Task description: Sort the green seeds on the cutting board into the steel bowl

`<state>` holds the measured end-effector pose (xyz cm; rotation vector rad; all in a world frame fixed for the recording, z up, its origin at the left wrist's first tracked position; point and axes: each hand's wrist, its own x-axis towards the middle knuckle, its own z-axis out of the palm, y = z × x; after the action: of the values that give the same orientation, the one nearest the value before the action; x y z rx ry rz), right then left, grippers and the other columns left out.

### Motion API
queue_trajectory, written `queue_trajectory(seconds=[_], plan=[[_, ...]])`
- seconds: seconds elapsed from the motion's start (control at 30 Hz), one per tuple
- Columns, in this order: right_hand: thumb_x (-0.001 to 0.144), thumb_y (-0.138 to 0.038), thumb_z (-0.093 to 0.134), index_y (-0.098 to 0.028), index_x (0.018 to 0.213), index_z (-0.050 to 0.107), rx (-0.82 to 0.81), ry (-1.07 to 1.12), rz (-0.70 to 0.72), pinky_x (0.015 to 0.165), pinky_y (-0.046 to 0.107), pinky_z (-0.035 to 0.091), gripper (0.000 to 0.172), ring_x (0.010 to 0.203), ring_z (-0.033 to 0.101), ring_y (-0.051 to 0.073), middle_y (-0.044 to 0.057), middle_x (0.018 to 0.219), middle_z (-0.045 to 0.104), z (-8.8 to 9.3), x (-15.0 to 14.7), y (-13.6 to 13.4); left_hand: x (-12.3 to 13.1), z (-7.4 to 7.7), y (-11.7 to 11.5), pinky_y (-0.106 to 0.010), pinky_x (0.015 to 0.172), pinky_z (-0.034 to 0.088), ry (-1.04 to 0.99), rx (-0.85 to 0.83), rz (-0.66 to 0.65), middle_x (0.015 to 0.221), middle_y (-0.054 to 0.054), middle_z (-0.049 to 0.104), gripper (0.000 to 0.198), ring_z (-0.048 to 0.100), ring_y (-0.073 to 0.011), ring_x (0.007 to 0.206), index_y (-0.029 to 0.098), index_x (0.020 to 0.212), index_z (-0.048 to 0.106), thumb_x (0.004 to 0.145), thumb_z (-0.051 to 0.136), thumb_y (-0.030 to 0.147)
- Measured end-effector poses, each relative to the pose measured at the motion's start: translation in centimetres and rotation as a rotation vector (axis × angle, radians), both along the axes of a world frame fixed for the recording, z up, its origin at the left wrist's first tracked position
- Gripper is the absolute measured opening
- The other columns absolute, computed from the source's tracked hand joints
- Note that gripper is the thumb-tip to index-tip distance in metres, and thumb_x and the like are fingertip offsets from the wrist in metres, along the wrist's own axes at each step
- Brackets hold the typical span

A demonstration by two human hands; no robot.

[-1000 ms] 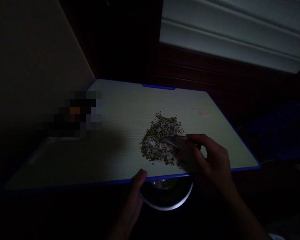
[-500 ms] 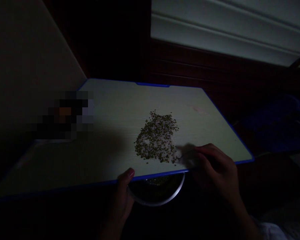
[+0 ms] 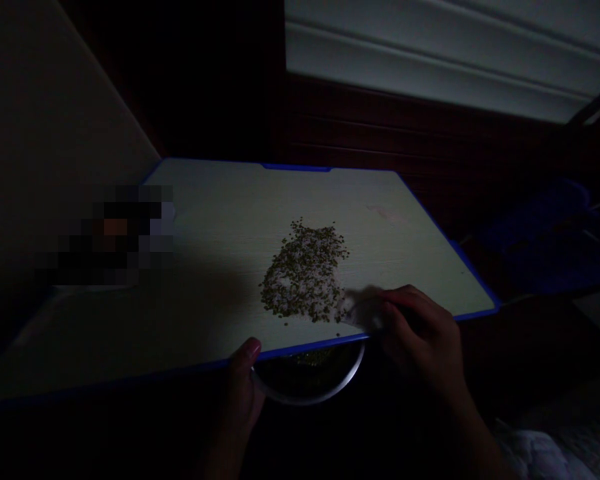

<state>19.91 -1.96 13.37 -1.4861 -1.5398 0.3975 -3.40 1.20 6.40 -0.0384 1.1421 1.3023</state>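
A heap of small greenish-brown grains mixed with whitish bits [image 3: 303, 273] lies spread on a pale board with a blue rim [image 3: 205, 193]. My left hand [image 3: 245, 380] is closed at the board's front edge, thumb on top, fingers mostly hidden below. Low on the right, my right hand [image 3: 423, 330] pinches a thin dark utensil [image 3: 363, 301], whose tip meets the near right side of the heap. Its exact kind is too dim to make out. Partly under the front edge is a round metal bowl [image 3: 343, 387] with some grains inside, close to my left fingers.
A blurred-out object [image 3: 110, 233] occupies the board's left side. Behind stand dark reddish wood [image 3: 380, 127] and pale horizontal panels [image 3: 430, 60]. Something blue [image 3: 540, 220] lies in shadow to the right. Patterned cloth [image 3: 535, 453] shows at bottom right.
The whole view has shifted, so board, bowl and hands appear slightly further left. Both hands keep their hold; the heap looks almost the same.
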Motion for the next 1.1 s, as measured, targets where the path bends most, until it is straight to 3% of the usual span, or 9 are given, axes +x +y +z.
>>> queue_trajectory(seconds=[0.2, 0.37, 0.5, 0.67, 0.97, 1.1], plan=[[0.092, -0.023, 0.061, -0.026, 0.104, 0.072, 0.008, -0.028, 0.018, 0.073, 0.030, 0.051, 0.016, 0.085, 0.067, 0.016, 0.002, 0.095, 0.072, -0.02, -0.34, 0.08, 0.07, -0.07, -0.05, -0.046, 0.122, 0.029, 0.050, 0.039, -0.002, 0.092, -0.003, 0.075, 0.037, 0.056, -0.0297, 0.126, 0.019, 0.112, 0.066, 0.075, 0.070, 0.023], [0.092, -0.020, 0.060, -0.026, 0.108, 0.071, 0.040, -0.057, 0.003, 0.075, 0.030, 0.051, 0.021, 0.087, 0.067, 0.016, 0.002, 0.096, 0.073, -0.24, -0.28, 0.14, 0.14, 0.04, -0.14, -0.044, 0.119, 0.035, 0.074, 0.074, 0.042, 0.074, -0.001, 0.072, 0.046, 0.061, -0.0276, 0.120, 0.018, 0.121, 0.062, 0.076, 0.068, 0.019], [0.092, -0.020, 0.060, -0.027, 0.109, 0.071, 0.045, -0.060, 0.023, 0.075, 0.029, 0.052, 0.021, 0.088, 0.067, 0.016, 0.001, 0.098, 0.073, -0.28, -0.18, 0.17, 0.30, -0.12, -0.07, -0.045, 0.116, 0.039, 0.058, 0.095, 0.048, 0.085, -0.003, 0.075, 0.056, 0.063, -0.0292, 0.116, 0.017, 0.128, 0.058, 0.074, 0.069, 0.018], [0.093, -0.020, 0.059, -0.027, 0.111, 0.070, 0.050, -0.065, 0.047, 0.077, 0.031, 0.052, 0.023, 0.090, 0.067, 0.016, 0.002, 0.100, 0.073, -0.11, -0.30, 0.33, 0.34, -0.18, -0.09, -0.044, 0.114, 0.042, 0.035, 0.053, 0.061, 0.084, -0.002, 0.075, 0.052, 0.067, -0.0278, 0.107, 0.019, 0.126, 0.061, 0.074, 0.070, 0.018], [0.093, -0.020, 0.060, -0.027, 0.107, 0.071, 0.038, -0.045, 0.099, 0.073, 0.030, 0.052, 0.019, 0.085, 0.067, 0.014, 0.000, 0.093, 0.072, 0.14, -0.12, 0.35, 0.25, -0.35, -0.05, -0.045, 0.119, 0.036, 0.113, 0.054, 0.066, 0.094, -0.002, 0.074, 0.050, 0.053, -0.0295, 0.129, 0.023, 0.119, 0.064, 0.070, 0.073, 0.022], [0.093, -0.019, 0.060, -0.027, 0.108, 0.070, 0.040, -0.028, 0.095, 0.075, 0.030, 0.052, 0.021, 0.086, 0.066, 0.014, 0.000, 0.095, 0.072, 0.08, -0.14, 0.27, 0.23, -0.50, -0.11, -0.044, 0.119, 0.034, 0.082, 0.079, 0.056, 0.086, -0.002, 0.073, 0.050, 0.060, -0.0283, 0.120, 0.021, 0.120, 0.064, 0.071, 0.073, 0.022]])
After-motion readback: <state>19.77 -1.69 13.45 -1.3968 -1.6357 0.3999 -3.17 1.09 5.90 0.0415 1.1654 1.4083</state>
